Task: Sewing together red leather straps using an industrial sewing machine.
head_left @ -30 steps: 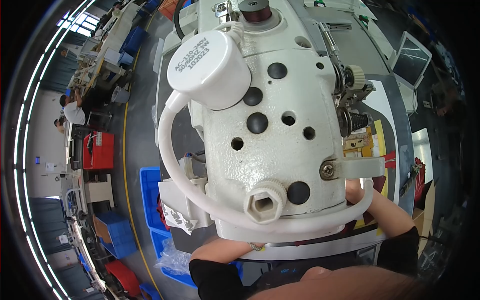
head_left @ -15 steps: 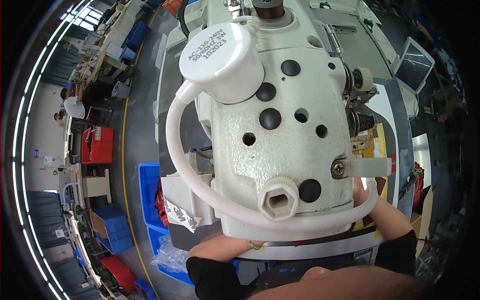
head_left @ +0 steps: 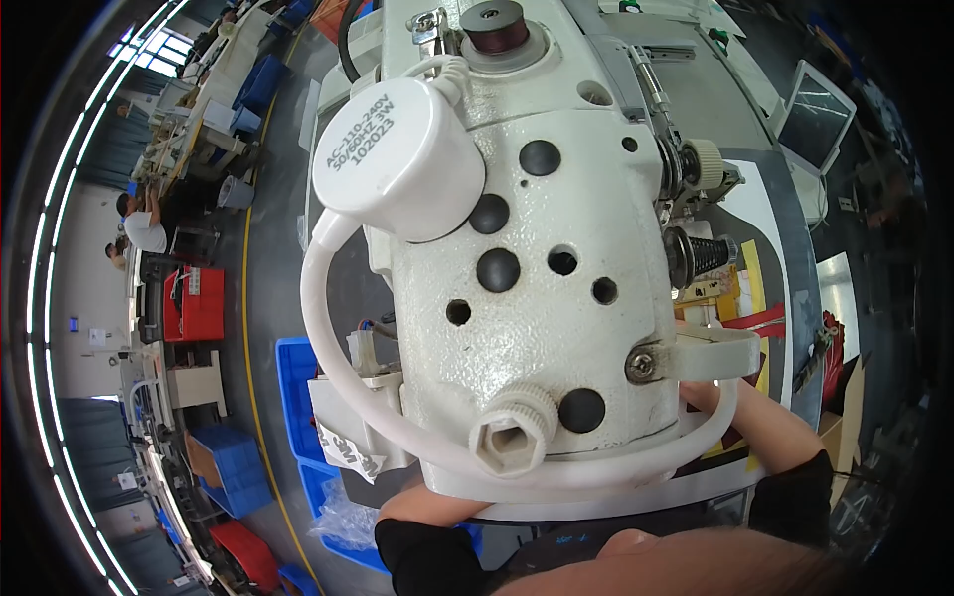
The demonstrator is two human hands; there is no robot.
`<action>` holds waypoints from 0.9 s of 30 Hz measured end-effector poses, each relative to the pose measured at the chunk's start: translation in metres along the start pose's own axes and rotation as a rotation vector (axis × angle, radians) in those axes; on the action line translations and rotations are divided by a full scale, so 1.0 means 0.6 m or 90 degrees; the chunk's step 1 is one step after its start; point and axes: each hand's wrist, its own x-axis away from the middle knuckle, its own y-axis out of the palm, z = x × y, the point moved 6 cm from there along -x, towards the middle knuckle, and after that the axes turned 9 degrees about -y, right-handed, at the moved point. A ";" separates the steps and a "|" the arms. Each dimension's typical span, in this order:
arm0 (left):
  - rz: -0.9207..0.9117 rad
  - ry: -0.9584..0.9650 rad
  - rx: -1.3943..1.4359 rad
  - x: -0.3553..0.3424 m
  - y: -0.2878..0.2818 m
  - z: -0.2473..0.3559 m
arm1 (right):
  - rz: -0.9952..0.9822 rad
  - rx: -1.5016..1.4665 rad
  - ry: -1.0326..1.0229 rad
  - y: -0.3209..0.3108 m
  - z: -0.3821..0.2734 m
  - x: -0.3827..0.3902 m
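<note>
A white industrial sewing machine head [head_left: 527, 338] fills the centre, with a spool of dark red thread [head_left: 494, 30], a white cylindrical housing [head_left: 397, 159], a curved white tube and knurled adjusters [head_left: 701, 164] on its right side. My left forearm [head_left: 432, 507] reaches in from below; my left hand is hidden under the machine head. My right hand [head_left: 699, 395] shows only in part behind the machine's right bracket and tube; its fingers are hidden. Red pieces [head_left: 750, 320] and yellow and white sheets lie on the bed beside it.
Blue bins [head_left: 298, 387] with crumpled plastic stand at my left. A screen [head_left: 815, 114] is at the back right, cardboard [head_left: 840, 427] at the right. Across a marked aisle are red bins [head_left: 194, 303], blue bins [head_left: 229, 472], benches and seated co-workers [head_left: 144, 228].
The view shifted: the machine moved right in the picture at half a second ago, then back left and slightly down now. My left wrist with its bracelet has gone out of sight.
</note>
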 end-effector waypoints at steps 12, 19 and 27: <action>0.148 -0.070 0.180 0.003 0.047 -0.018 | -0.052 0.162 -0.080 -0.031 -0.039 -0.022; -0.010 -0.080 0.061 0.011 0.028 -0.039 | -0.062 0.178 -0.077 -0.016 -0.024 -0.015; -0.035 -0.065 0.005 -0.015 -0.023 -0.014 | -0.049 0.185 -0.097 -0.029 -0.039 -0.024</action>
